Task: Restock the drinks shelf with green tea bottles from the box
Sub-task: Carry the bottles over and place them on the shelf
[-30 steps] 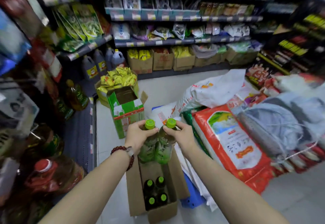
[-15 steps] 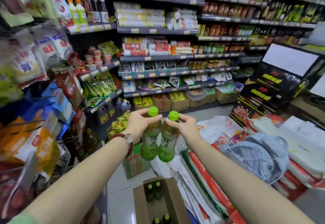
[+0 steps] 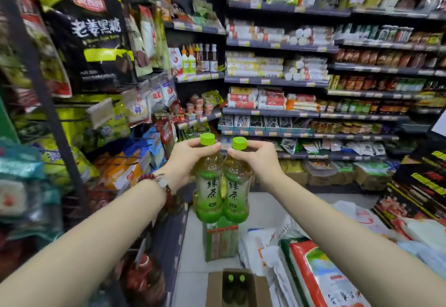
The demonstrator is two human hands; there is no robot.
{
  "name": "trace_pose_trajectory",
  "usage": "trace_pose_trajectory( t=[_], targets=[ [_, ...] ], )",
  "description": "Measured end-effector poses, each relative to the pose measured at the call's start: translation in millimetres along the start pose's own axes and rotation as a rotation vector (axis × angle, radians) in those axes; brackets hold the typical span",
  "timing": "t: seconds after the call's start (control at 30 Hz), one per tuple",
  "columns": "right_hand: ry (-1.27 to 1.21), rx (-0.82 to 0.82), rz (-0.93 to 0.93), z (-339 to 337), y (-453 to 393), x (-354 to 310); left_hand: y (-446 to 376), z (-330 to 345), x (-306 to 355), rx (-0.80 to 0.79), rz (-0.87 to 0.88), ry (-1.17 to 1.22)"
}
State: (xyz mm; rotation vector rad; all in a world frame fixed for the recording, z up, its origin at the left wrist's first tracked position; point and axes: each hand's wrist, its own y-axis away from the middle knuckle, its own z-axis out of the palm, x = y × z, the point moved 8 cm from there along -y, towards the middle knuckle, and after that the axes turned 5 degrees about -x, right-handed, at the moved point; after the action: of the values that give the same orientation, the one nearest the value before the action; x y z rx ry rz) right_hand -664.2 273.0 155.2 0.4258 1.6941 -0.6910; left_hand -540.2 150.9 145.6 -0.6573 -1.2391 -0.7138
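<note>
Each hand carries one green tea bottle by its neck, held out at arm's length. The left hand point(image 3: 187, 159) has its fingers and thumb curled round the neck of the left bottle point(image 3: 209, 186), just under the lime-green cap; the right hand point(image 3: 257, 159) pinches the right bottle point(image 3: 237, 187) the same way. Both bottles hang below the hands, upright, long axes vertical, caps up and bases down, labels facing the camera, and their sides touch or very nearly touch. The cardboard box point(image 3: 214, 289) lies on the floor well below and nearer the body than the hands, open, with two more green caps showing inside. Ahead of and beyond the hands stand shelves point(image 3: 272, 81) of packets and jars; I cannot tell from this view which shelf is the drinks shelf, so the direction of the carry is undecided. Neither hand is plainly nearer any target. Since the bottles already stand upright, my guess is they need no turning before being set down.
</note>
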Motion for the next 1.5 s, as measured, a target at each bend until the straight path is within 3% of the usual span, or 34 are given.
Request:
trace_pose_trajectory(
  t=[0.37,0.73,1.0,1.23,1.5],
  targets=[
    [-0.096,-0.312,0.021,126,34,-25,113,-102,34,0.246,0.030,-0.094],
    [-0.208,-0.581,-0.002,310,76,-49,232,-239,67,0.437,0.127,-0.101],
    [-0.233,-0.638,0.034,454,110,-56,297,-368,78,0.516,0.102,-0.080],
    [-0.196,-0.591,0.032,568,124,-53,334,-482,84,0.573,0.089,-0.129],
    [-0.116,-0.566,-0.031,641,126,-50,343,-564,86,0.565,0.084,-0.132]
  ],
)
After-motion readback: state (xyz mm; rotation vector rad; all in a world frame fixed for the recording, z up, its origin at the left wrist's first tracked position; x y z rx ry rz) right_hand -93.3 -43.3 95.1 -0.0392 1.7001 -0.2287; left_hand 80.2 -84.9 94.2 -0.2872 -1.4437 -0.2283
